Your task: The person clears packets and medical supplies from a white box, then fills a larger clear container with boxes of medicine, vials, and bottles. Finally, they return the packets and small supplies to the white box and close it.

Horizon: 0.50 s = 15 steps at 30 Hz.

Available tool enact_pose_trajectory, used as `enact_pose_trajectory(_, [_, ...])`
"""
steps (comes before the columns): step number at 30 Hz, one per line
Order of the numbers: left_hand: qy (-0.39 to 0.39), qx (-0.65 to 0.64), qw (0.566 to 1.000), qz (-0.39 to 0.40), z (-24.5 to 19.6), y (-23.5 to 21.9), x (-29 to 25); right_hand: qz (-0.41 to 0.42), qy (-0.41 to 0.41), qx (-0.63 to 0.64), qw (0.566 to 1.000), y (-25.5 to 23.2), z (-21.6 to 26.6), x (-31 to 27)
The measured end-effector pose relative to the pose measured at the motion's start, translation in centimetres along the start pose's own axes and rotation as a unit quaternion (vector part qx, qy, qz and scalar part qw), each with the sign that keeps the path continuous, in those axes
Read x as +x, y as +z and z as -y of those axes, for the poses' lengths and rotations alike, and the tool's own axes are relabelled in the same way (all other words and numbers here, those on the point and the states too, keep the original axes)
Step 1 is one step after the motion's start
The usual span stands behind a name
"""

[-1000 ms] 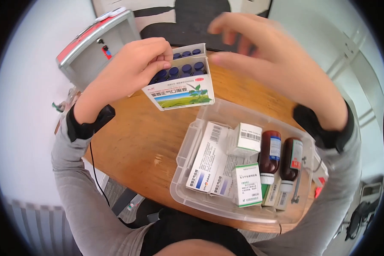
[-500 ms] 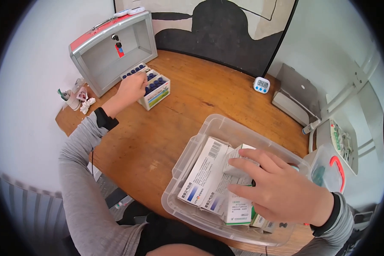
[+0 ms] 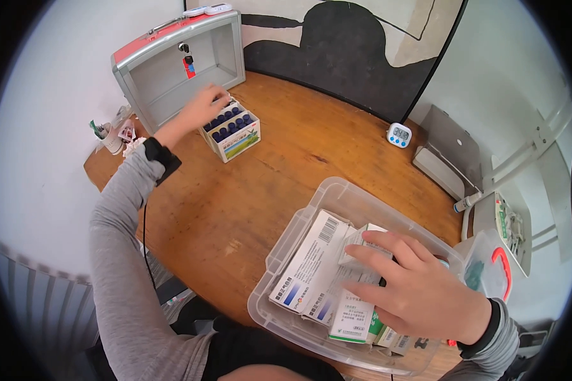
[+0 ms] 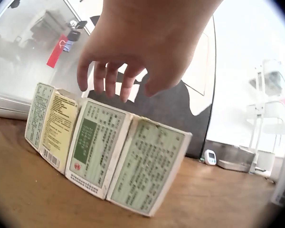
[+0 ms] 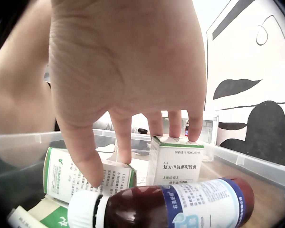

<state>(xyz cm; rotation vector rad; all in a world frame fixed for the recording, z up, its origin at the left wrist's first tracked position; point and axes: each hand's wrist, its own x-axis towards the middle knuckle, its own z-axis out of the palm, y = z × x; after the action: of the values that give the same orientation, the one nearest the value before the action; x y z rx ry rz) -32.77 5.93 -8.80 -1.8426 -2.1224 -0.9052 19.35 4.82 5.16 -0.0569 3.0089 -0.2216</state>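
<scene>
My left hand hovers with loosely bent fingers over the vial boxes standing in a row on the table. Dark blue vial caps show in their tops. In the left wrist view the boxes' printed sides face the camera, and nothing is between thumb and fingers. My right hand spreads over the clear plastic bin. Its fingertips are at the top of a small white medicine box with green edges. Its thumb is by a second white-and-green box. A brown bottle with a white cap lies in front.
Long white medicine boxes lie in the bin's left side. A red-and-silver case stands behind the vial boxes, with a small cup to its left. A white timer and a grey case-like object are at the back right.
The left hand has set the vial box down beside the others at the back left and let go. The right hand has come down into the bin, over the small boxes.
</scene>
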Motion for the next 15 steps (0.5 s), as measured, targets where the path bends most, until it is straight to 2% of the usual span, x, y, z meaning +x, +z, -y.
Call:
enact_pose_trajectory(1, [-0.045,-0.057,0.997,0.004,1.0,-0.1,0.6,0.000,0.004,-0.005,1.000,0.0,0.1,0.0])
enact_pose_trajectory(2, [-0.045,-0.058,0.997,0.007,2.5,-0.3,1.1,0.000,0.008,-0.010,1.000,0.0,0.1,0.0])
enact_pose_trajectory(3, [-0.056,0.014,0.996,0.064,4.0,-0.7,1.4,0.001,0.011,-0.008,1.000,0.1,0.2,-0.1])
enact_pose_trajectory(4, [-0.066,0.087,0.987,0.120,3.6,-1.1,1.6,-0.004,0.011,-0.013,1.000,0.2,0.2,-0.1])
enact_pose_trajectory(8, [-0.089,0.149,0.976,0.134,1.7,-1.6,1.0,-0.017,0.008,-0.025,1.000,0.5,0.1,-0.2])
enact_pose_trajectory(10, [-0.060,0.155,0.984,0.065,1.9,-1.1,0.4,-0.016,0.009,-0.024,1.000,0.4,0.1,-0.1])
enact_pose_trajectory(11, [-0.063,0.156,0.984,0.066,2.4,-0.9,0.2,-0.015,0.009,-0.023,1.000,0.4,0.1,0.0])
enact_pose_trajectory(15, [-0.077,0.186,0.979,-0.012,5.7,-0.2,0.8,-0.018,0.020,-0.036,0.999,0.7,-0.1,0.1])
